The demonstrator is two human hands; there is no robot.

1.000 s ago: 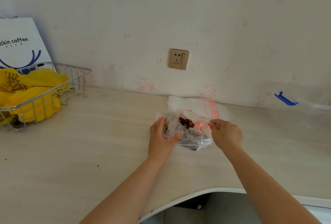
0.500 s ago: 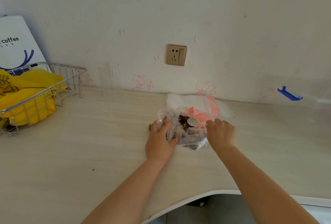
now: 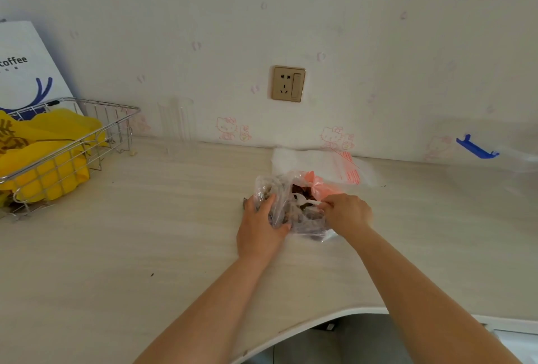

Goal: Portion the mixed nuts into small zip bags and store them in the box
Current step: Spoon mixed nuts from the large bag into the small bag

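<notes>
A crumpled clear plastic bag of mixed nuts (image 3: 294, 209) lies on the pale wooden table (image 3: 145, 232), its mouth open and a pink inner bag showing at the top. My left hand (image 3: 260, 228) grips the bag's left side. My right hand (image 3: 346, 213) pinches the handle of a white plastic spoon (image 3: 304, 202) whose bowl reaches into the nuts. Behind the bag lies a flat stack of small zip bags (image 3: 320, 164) with red stripes. A clear box with a blue latch (image 3: 477, 148) stands at the far right.
A wire basket (image 3: 87, 142) holding yellow bags stands at the left, with a white paper coffee bag (image 3: 26, 72) behind it. A wall socket (image 3: 288, 83) sits above the table. The table's front edge curves inward below my arms.
My right hand has moved in from the bag's right edge and now holds a white spoon dipped into the nuts. My left hand has kept its grip on the bag.
</notes>
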